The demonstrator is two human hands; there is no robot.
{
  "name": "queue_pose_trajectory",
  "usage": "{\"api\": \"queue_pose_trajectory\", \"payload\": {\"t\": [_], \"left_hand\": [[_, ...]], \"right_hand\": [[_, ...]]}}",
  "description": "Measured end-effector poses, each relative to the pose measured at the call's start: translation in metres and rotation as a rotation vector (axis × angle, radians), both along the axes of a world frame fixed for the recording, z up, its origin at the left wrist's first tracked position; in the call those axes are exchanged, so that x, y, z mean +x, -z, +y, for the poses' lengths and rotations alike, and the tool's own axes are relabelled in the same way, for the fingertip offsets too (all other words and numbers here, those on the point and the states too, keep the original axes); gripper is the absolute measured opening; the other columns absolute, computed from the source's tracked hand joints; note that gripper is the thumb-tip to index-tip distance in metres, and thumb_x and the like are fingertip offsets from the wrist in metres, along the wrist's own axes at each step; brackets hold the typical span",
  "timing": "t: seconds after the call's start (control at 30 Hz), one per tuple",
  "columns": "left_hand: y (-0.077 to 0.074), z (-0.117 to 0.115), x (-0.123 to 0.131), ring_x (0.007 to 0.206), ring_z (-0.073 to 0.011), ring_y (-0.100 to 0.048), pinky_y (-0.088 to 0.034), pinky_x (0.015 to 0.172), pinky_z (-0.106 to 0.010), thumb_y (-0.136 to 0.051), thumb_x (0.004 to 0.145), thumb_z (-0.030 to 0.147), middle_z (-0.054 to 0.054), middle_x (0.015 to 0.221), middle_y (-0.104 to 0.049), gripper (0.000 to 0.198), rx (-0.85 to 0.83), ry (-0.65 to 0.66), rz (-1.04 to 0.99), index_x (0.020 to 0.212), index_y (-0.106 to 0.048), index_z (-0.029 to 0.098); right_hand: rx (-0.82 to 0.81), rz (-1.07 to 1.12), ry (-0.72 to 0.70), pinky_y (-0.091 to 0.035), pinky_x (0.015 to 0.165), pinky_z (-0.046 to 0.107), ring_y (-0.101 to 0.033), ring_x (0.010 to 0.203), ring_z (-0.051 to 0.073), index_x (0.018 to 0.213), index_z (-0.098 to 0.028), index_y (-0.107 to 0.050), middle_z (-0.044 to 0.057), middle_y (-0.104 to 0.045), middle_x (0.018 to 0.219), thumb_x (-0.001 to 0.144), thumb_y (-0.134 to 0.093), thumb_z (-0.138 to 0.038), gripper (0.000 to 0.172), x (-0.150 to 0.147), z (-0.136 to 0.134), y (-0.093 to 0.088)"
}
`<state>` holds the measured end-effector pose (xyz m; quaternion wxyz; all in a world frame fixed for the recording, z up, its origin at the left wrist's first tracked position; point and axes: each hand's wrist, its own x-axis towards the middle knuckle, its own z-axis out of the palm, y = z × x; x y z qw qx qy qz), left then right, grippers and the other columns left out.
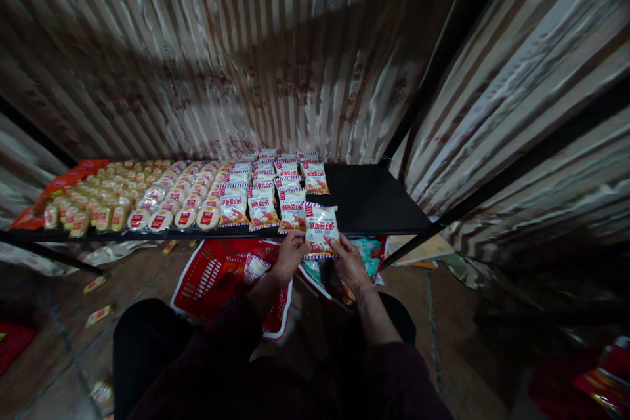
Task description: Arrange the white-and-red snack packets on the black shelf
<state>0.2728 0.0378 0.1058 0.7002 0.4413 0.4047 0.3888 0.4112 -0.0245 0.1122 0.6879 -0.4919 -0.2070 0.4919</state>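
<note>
A white snack bag (321, 231) with red print and striped edges is held upright at the front edge of the black shelf. My left hand (291, 254) grips its lower left side, and my right hand (350, 262) grips its lower right side. Just behind and to the left, rows of matching snack bags (263, 207) lean on the shelf. Farther left lie round wrapped cakes (185, 217) with red labels. Small yellow wrapped pieces (103, 216) fill the left end of the shelf.
The black shelf (369, 200) has a dark frame. Under it are a red basket (207, 279) holding a snack bag, and green-and-red packages (370, 252). Small wrapped pieces (98, 315) lie on the floor. A striped curtain (305, 59) hangs behind; an orange package (59, 193) is far left.
</note>
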Motion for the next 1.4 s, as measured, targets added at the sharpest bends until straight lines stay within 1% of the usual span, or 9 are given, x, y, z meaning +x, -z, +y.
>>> {"api": "queue_pose_trajectory", "payload": {"t": [0.17,0.4,0.6,0.7,0.87,0.97,1.13,1.27,1.4], "left_hand": [[-0.002,0.004,0.021,0.073,-0.0132,-0.061,-0.046,0.069,-0.025,-0.07,0.069,0.02,0.001,0.077,-0.062,0.024,0.077,-0.027,0.059,0.086,-0.053,0.019],[0.004,0.007,0.042,0.087,-0.0178,-0.063,-0.048,0.082,-0.032,-0.064,0.076,0.02,-0.007,0.098,-0.064,0.032,0.217,-0.043,0.136,0.107,-0.054,0.02],[-0.007,0.008,0.056,0.096,-0.0212,-0.063,-0.048,0.089,-0.036,-0.057,0.078,0.015,-0.011,0.115,-0.063,0.04,0.316,-0.019,0.216,0.117,-0.054,0.02],[-0.01,0.01,0.063,0.109,-0.0247,-0.059,-0.043,0.099,-0.039,-0.059,0.074,0.014,-0.009,0.12,-0.062,0.046,0.306,-0.016,0.191,0.119,-0.055,0.021],[-0.008,0.015,0.069,0.126,-0.028,-0.047,-0.031,0.111,-0.041,-0.062,0.07,0.012,-0.009,0.128,-0.058,0.051,0.306,-0.074,0.22,0.119,-0.057,0.021],[-0.006,0.017,0.073,0.129,-0.0276,-0.043,-0.029,0.112,-0.042,-0.061,0.069,0.01,-0.009,0.132,-0.055,0.054,0.335,-0.081,0.256,0.122,-0.056,0.021],[-0.003,0.021,0.081,0.129,-0.0275,-0.042,-0.03,0.112,-0.042,-0.057,0.07,0.01,-0.011,0.135,-0.052,0.057,0.367,-0.088,0.309,0.125,-0.054,0.02],[0.0,0.025,0.088,0.133,-0.0275,-0.037,-0.026,0.114,-0.041,-0.057,0.067,0.008,-0.009,0.138,-0.05,0.061,0.372,-0.107,0.309,0.127,-0.054,0.022],[0.0,0.028,0.093,0.137,-0.0282,-0.033,-0.023,0.115,-0.041,-0.055,0.069,0.009,-0.011,0.143,-0.045,0.062,0.388,-0.106,0.375,0.13,-0.052,0.019]], "right_hand": [[-0.015,-0.032,0.003,-0.052,0.084,0.035,-0.067,0.092,0.022,0.106,-0.026,-0.068,0.0,-0.074,0.099,0.061,-0.081,-0.038,0.048,0.021,0.009,0.005],[-0.044,-0.088,-0.006,-0.053,0.081,0.038,-0.068,0.091,0.025,0.104,-0.026,-0.069,0.001,-0.075,0.095,0.062,-0.08,-0.041,0.046,0.045,0.021,0.003],[-0.03,-0.125,0.016,-0.052,0.082,0.037,-0.067,0.09,0.024,0.103,-0.026,-0.069,0.001,-0.074,0.095,0.062,-0.08,-0.041,0.045,0.061,0.04,0.001],[-0.017,-0.128,0.015,-0.051,0.083,0.036,-0.067,0.089,0.022,0.104,-0.025,-0.069,0.001,-0.074,0.094,0.063,-0.08,-0.041,0.046,0.066,0.049,0.001],[-0.025,-0.152,0.024,-0.05,0.082,0.037,-0.066,0.087,0.023,0.102,-0.023,-0.07,0.002,-0.074,0.093,0.06,-0.081,-0.041,0.047,0.072,0.06,0.005],[-0.042,-0.182,0.021,-0.051,0.082,0.037,-0.066,0.088,0.024,0.103,-0.023,-0.07,0.002,-0.074,0.094,0.058,-0.081,-0.044,0.05,0.075,0.065,0.009],[-0.09,-0.278,0.053,-0.05,0.085,0.038,-0.065,0.088,0.024,0.105,-0.023,-0.07,0.002,-0.074,0.093,0.058,-0.08,-0.046,0.054,0.083,0.075,0.015],[-0.097,-0.318,0.083,-0.049,0.084,0.038,-0.065,0.087,0.023,0.105,-0.022,-0.07,0.002,-0.074,0.091,0.056,-0.08,-0.047,0.056,0.085,0.082,0.014],[-0.096,-0.331,0.09,-0.049,0.082,0.036,-0.065,0.084,0.023,0.102,-0.022,-0.07,0.002,-0.074,0.089,0.056,-0.08,-0.047,0.053,0.086,0.088,0.012]]}}
